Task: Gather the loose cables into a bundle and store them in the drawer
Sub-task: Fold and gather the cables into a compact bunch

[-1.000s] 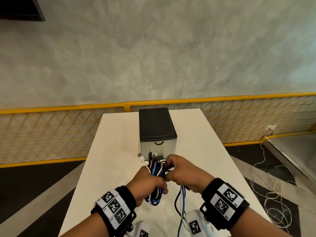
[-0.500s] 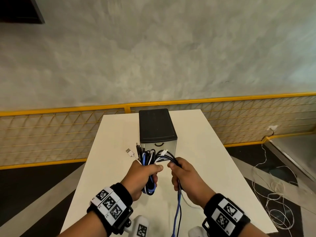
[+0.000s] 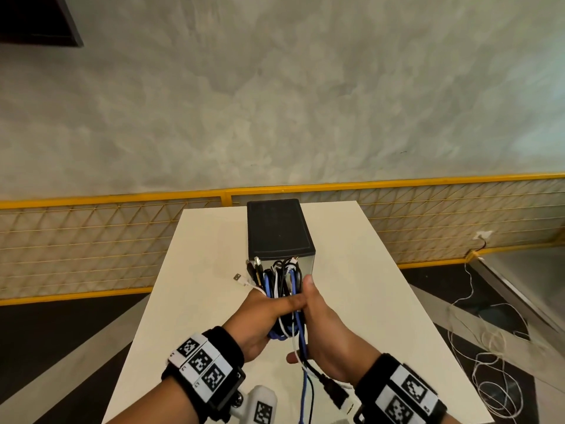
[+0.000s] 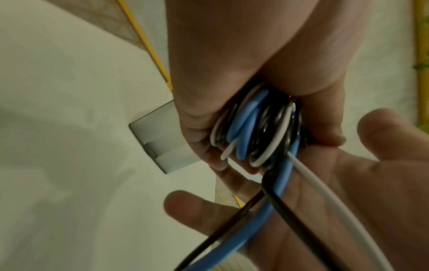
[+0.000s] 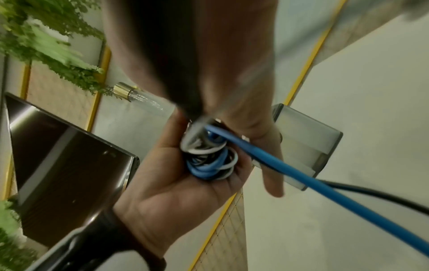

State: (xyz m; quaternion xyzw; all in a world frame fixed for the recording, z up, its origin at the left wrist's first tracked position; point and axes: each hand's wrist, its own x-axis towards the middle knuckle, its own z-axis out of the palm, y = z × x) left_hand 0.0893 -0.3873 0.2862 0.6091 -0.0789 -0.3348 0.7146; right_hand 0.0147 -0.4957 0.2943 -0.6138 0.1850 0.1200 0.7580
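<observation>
A coil of blue, black and white cables stands upright in my left hand, which grips it round the middle, just in front of the small black-topped drawer unit. My right hand lies open against the coil's right side, thumb pointing up. Loose blue, black and white tails run down across its palm. A black plug hangs by my right wrist, and a white plug sticks out on the left. The coil hides the unit's drawer front.
The white table carries only the drawer unit. A yellow mesh fence runs behind it. White cord lies tangled on the floor at the right. A dark glossy panel and plants show in the right wrist view.
My right hand has let go of the loose tails near the coil's top, slid down beside it and opened. My left hand has kept its grip, and the coil now stands taller.
</observation>
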